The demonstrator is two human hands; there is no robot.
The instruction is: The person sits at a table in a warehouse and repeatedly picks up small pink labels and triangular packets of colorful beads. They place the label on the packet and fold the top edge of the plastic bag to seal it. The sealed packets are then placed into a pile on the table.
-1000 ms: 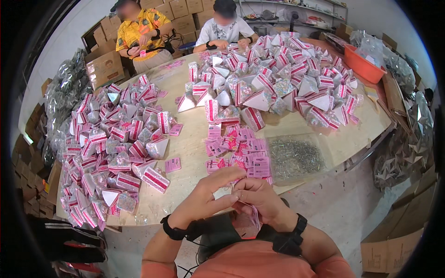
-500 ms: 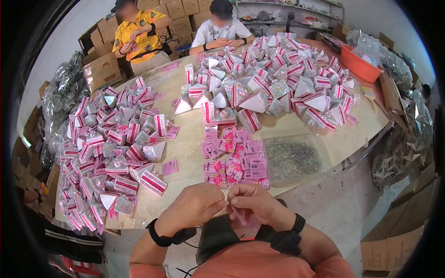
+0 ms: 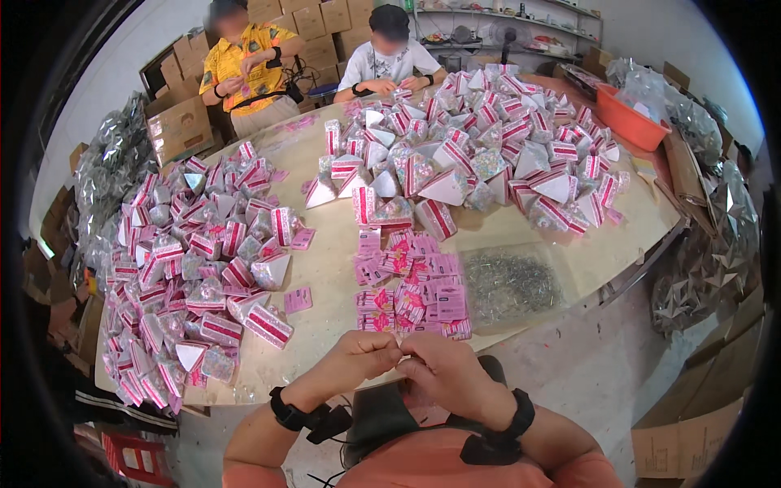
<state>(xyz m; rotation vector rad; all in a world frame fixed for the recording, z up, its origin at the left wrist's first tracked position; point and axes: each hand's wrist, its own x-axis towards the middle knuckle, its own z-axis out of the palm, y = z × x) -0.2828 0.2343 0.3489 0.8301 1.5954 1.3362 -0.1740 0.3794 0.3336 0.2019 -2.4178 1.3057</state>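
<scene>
At lower centre, our left hand (image 3: 364,359) and right hand (image 3: 451,366) meet with fingertips pinched together; we cannot tell on what. Just above lie many loose pink printed cardboard tags (image 3: 443,301), beside fine silvery metal pins (image 3: 512,285). Tags show among the glittery pink-and-white wedge-shaped pieces (image 3: 267,327) heaped at left, which look further along; fewer show at upper centre, so we judge much remains.

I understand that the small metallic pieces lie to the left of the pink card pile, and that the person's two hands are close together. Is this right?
Not entirely: the head view shows the small metallic pieces to the right of the pink card pile. The left hand and right hand are indeed close together.
</scene>
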